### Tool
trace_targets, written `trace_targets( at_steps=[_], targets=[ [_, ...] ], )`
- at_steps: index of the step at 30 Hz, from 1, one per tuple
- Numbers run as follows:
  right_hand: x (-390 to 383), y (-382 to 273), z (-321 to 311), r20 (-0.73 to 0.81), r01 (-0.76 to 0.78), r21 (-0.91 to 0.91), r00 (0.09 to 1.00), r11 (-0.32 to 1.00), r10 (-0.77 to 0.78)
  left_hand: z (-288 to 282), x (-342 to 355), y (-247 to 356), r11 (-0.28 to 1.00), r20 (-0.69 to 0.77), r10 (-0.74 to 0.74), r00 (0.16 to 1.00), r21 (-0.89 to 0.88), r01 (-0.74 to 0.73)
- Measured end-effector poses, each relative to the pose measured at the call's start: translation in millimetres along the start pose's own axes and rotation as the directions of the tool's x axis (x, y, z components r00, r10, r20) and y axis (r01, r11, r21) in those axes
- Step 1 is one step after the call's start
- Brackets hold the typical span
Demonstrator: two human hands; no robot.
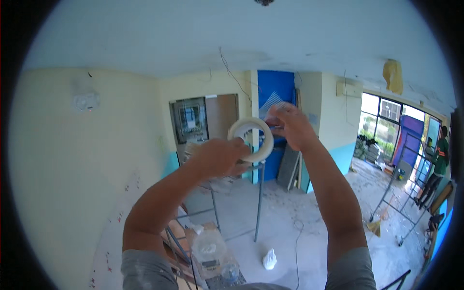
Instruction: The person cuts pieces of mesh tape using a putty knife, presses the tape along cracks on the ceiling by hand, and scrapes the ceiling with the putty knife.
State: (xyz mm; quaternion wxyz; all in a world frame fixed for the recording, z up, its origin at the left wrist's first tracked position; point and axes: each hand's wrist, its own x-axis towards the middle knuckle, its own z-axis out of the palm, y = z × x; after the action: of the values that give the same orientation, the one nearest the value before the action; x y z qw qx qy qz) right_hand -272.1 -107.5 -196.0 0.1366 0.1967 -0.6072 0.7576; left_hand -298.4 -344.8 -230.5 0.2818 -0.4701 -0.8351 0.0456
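Note:
My left hand point(222, 155) grips a wide pale roll of tape point(262, 144) from its lower left, with the ring held up in front of me at about the centre of the view. Just right of the roll, my right hand point(289, 121) is raised with fingers bent and pinched together; whatever is between the fingertips is too small and blurred to make out. Behind both hands stands a blue wall panel point(275, 84).
Below are a metal scaffold frame point(259, 203), a board point(203, 263) with a plastic tub point(208, 249), a white bag point(269, 259) and a cable point(297, 256). At right, a person point(440, 159) stands on another scaffold point(394, 203). A cream wall point(92, 154) flanks me at left.

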Motion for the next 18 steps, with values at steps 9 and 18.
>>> trace_targets(
  at_steps=[9, 18],
  targets=[
    [58, -146, 9, 0.18, 0.529, -0.777, 0.705, 0.34, -0.686, -172, 6, -19, 0.803, -0.229, -0.258, 0.939, 0.489, 0.34],
    [103, -232, -43, 0.182, 0.409, -0.912, 0.437, 0.015, -0.881, -282, 23, -10, 0.582, -0.497, -0.213, 0.841, 0.628, 0.518]
  ],
)
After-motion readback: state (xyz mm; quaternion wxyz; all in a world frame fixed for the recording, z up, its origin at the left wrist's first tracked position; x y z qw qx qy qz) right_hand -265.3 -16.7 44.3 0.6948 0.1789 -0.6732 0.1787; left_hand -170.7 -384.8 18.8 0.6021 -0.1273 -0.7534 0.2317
